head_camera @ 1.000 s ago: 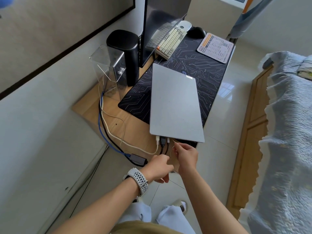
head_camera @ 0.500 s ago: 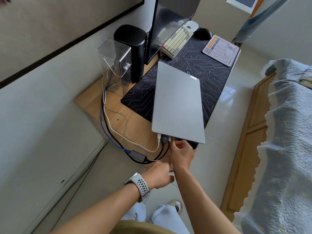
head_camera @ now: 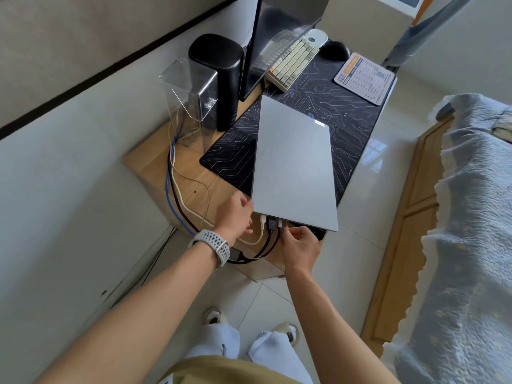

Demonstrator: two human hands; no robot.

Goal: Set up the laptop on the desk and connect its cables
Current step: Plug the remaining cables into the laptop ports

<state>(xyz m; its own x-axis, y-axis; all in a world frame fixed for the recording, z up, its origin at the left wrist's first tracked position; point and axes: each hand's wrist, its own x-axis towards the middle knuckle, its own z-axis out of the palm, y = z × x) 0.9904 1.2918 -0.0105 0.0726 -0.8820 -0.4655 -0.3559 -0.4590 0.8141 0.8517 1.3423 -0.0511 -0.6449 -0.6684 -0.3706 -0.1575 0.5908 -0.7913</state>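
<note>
Closed flat silver-grey laptop (head_camera: 293,164) lying on a black circuit-patterned desk mat (head_camera: 346,117) atop the light wooden surface (head_camera: 155,167), near end jutting past the edge. Along that end, a white cable plug (head_camera: 262,218), a black cable plug (head_camera: 271,224) and a small pale plug (head_camera: 280,224) seated side by side. Right hand (head_camera: 300,246) just beside them, fingers pinched on a small gold-tipped plug (head_camera: 287,226). Left hand (head_camera: 235,214), wearing a white perforated watch (head_camera: 216,246), at the laptop's near left corner, fingers loosely curled, contact unclear.
</note>
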